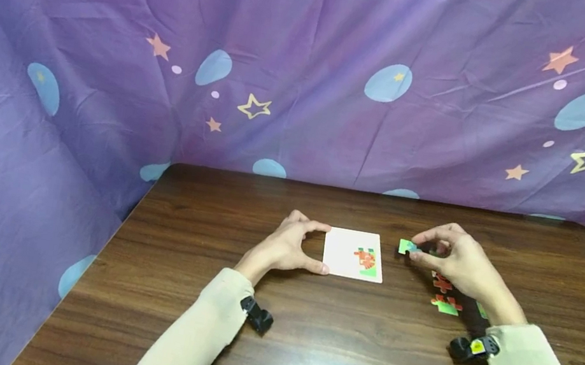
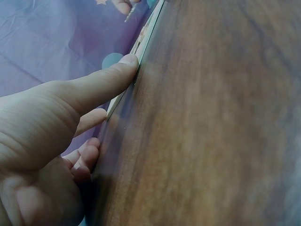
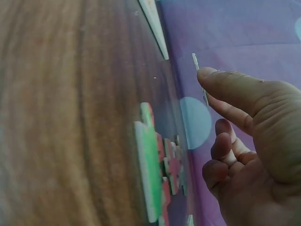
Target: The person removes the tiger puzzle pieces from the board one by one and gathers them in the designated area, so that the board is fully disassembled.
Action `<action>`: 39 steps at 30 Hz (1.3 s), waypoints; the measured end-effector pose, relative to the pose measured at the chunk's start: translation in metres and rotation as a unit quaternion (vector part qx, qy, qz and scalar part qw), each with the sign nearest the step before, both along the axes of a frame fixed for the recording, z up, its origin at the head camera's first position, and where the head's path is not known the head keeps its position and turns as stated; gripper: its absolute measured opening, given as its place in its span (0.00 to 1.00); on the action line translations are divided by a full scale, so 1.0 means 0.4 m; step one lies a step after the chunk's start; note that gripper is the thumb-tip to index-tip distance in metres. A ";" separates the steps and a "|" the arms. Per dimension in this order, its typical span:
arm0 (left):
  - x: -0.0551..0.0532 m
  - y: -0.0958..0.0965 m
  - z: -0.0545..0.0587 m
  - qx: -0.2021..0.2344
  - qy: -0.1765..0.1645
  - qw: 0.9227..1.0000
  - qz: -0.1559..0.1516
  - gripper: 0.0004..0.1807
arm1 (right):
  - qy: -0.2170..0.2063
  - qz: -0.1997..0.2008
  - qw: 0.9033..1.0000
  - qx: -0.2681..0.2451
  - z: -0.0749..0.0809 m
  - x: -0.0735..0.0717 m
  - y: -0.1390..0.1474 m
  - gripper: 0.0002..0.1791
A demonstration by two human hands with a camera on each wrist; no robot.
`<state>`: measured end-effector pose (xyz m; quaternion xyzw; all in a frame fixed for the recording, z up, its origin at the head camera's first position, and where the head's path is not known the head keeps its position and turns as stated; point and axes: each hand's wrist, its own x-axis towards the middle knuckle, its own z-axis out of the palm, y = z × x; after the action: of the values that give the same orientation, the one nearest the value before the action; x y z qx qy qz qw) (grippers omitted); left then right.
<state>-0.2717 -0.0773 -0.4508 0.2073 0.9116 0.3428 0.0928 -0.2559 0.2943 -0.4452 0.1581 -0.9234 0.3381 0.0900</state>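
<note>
A square white puzzle board (image 1: 340, 252) lies flat on the table, with joined red and green puzzle pieces (image 1: 366, 261) at its lower right. My left hand (image 1: 288, 245) holds the board's left side between thumb and index finger, one at each left corner. In the left wrist view, the thumb (image 2: 106, 82) presses on the board's edge. To the right of the board, my right hand (image 1: 456, 261) pinches a green and blue puzzle piece (image 1: 405, 247) between thumb and index finger. The right wrist view shows this piece (image 3: 194, 60) edge-on, above the table.
Loose red and green puzzle pieces (image 1: 446, 305) lie below the right hand, some partly hidden by its wrist. One green piece (image 3: 149, 174) is close in the right wrist view. A purple cloth (image 1: 311, 69) with stars hangs behind the brown wooden table (image 1: 336, 338).
</note>
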 end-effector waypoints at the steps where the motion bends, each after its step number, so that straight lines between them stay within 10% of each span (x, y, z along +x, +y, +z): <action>1: 0.000 0.000 0.001 0.001 -0.001 1.000 0.000 0.50 | -0.002 -0.002 1.000 0.004 -0.001 0.000 -0.001 0.15; 39: -0.016 -0.001 -0.021 0.001 0.001 1.000 0.004 0.52 | -0.004 -0.006 1.000 0.024 -0.006 0.004 -0.006 0.21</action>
<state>-0.2782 -0.0776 -0.4592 0.2036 0.9123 0.3436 0.0905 -0.2545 0.2917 -0.4475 0.1529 -0.9324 0.3163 0.0848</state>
